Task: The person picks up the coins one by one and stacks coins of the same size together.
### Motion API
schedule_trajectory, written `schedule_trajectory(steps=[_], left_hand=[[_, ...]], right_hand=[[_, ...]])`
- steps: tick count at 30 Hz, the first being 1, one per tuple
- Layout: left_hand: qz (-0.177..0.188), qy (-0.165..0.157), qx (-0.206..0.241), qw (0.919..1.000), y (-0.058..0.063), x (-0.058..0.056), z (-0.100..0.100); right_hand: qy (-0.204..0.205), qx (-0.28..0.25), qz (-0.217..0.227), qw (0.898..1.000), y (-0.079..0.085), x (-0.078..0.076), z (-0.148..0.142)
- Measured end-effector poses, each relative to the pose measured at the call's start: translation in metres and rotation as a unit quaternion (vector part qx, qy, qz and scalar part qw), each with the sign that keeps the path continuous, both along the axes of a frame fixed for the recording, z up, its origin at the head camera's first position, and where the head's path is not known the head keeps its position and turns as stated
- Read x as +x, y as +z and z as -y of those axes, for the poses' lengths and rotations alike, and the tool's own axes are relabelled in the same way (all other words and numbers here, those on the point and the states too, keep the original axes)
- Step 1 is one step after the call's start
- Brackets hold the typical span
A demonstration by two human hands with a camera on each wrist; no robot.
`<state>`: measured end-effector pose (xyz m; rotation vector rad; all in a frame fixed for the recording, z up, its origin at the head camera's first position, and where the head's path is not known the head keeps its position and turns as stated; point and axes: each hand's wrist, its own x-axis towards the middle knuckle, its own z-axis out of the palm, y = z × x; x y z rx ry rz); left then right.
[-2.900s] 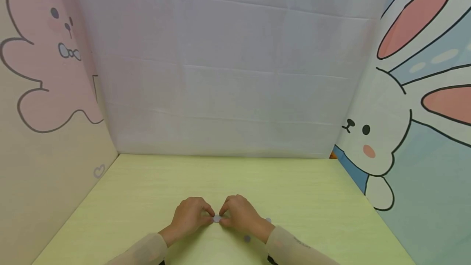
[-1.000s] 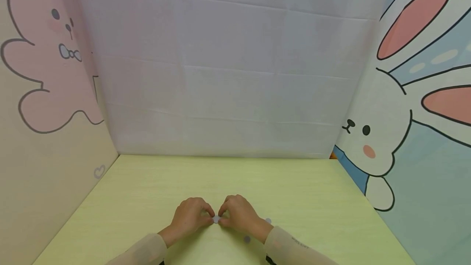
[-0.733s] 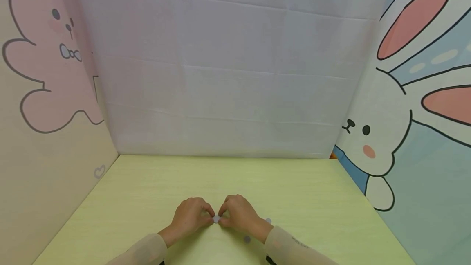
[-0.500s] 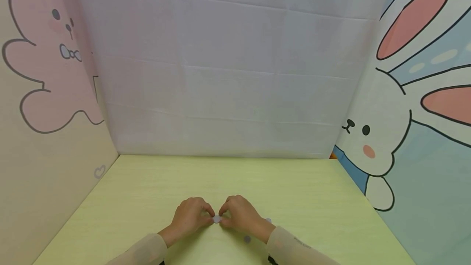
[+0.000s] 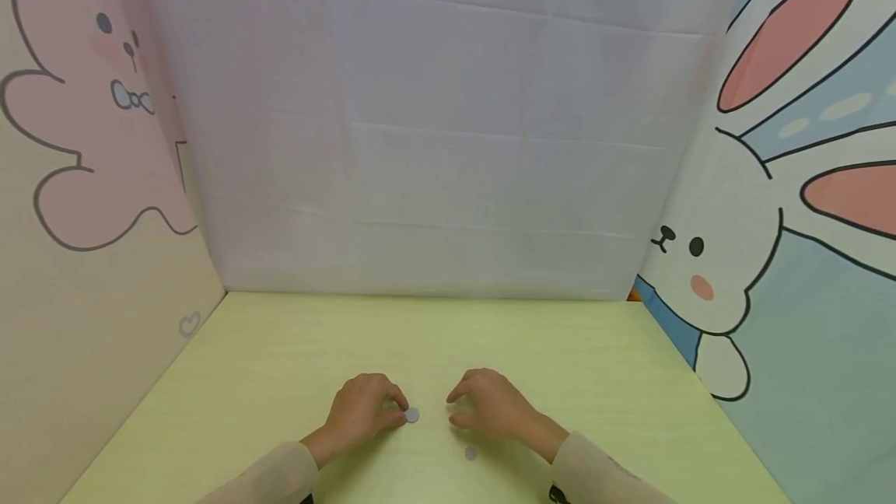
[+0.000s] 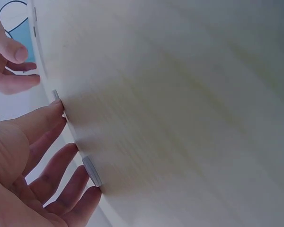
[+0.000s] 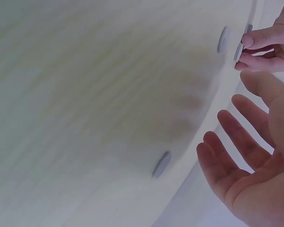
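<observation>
My left hand (image 5: 364,411) pinches a small flat grey disc (image 5: 412,414) by its left edge, between thumb and index fingertips, low at the table. In the left wrist view a second, thicker-looking grey disc (image 6: 91,171) touches or lies close to the lower fingers; the head view hides it behind the hand. My right hand (image 5: 497,407) hovers to the right, thumb and fingers spread and holding nothing. Nearer the front lies another grey disc (image 5: 470,453). Below the right hand's fingers, the right wrist view shows one more disc (image 7: 161,164), which the head view hides.
A pale yellow-green table top (image 5: 315,341) spreads under both hands. Behind it hangs a white creased cloth (image 5: 434,138). Side panels carry a pink animal (image 5: 133,154) at left and a white rabbit (image 5: 714,271) at right.
My right hand has let go of the disc that both hands held and has moved right, covering the farther loose disc. The left hand keeps its place and its pinch.
</observation>
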<state>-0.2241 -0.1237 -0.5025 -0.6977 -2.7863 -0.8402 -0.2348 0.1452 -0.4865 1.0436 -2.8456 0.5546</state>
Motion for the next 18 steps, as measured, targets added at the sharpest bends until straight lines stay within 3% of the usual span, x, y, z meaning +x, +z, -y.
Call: schedule_trajectory(steps=[10, 18], left_hand=[[0.005, 0.007, -0.004, 1.0000, 0.000, 0.000, -0.001], [0.012, 0.006, 0.002, 0.9999, 0.001, 0.001, -0.001]], right_hand=[[0.020, -0.010, -0.013, 1.000, -0.001, 0.016, -0.028], [0.036, -0.016, 0.021, 0.999, -0.003, 0.033, -0.037]])
